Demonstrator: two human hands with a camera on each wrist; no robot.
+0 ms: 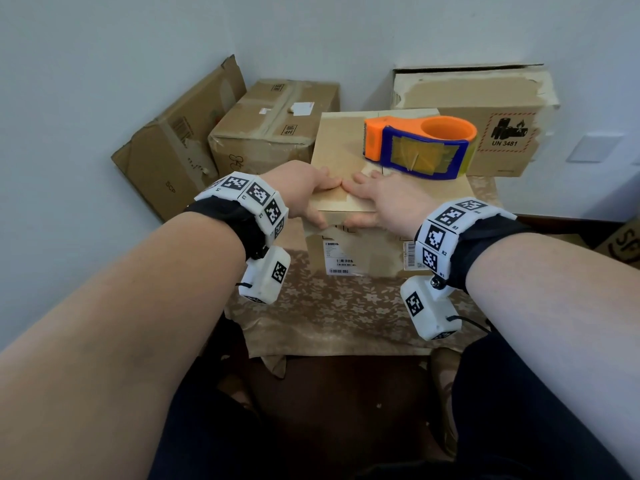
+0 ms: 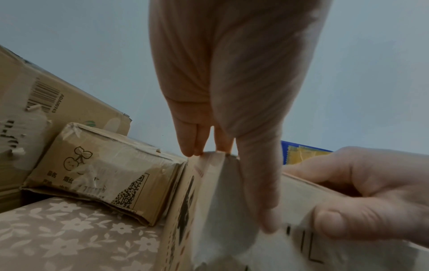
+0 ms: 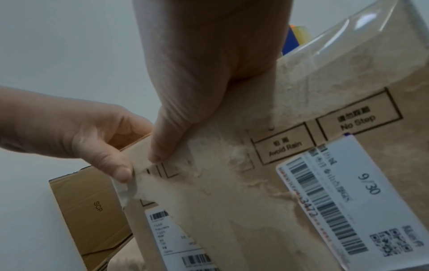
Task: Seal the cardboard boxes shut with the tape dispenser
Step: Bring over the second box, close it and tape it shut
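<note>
Two bare hands rest on the near top edge of a small brown cardboard box (image 1: 349,161) that sits on a table covered with a beige floral cloth (image 1: 346,306). The left hand (image 1: 304,188) lies with fingers flat on the box top and thumb down over the front face. The right hand (image 1: 384,199) mirrors it, fingers straight on top, thumb pressed on the front face. Index fingertips meet at the top's centre line. Neither hand is curled round anything; both press flat.

The box flaps are down; its contents are not visible. The front face carries white barcode labels (image 3: 348,201), the printed words "Avoid Rain" and "No Step", and torn paper patches.

An orange-and-blue plastic tape dispenser (image 1: 419,145) lies on the far part of the same box top, beyond the right hand and untouched.

Three more cardboard boxes stand behind. A flattened-looking one marked "SCP" (image 1: 173,143) leans on the wall at far left. A taped closed one (image 1: 273,123) sits beside it. A box with a "UN 3481" battery label (image 1: 485,109) stands at back right, its top edge slightly ajar; inside cannot be seen.
</note>
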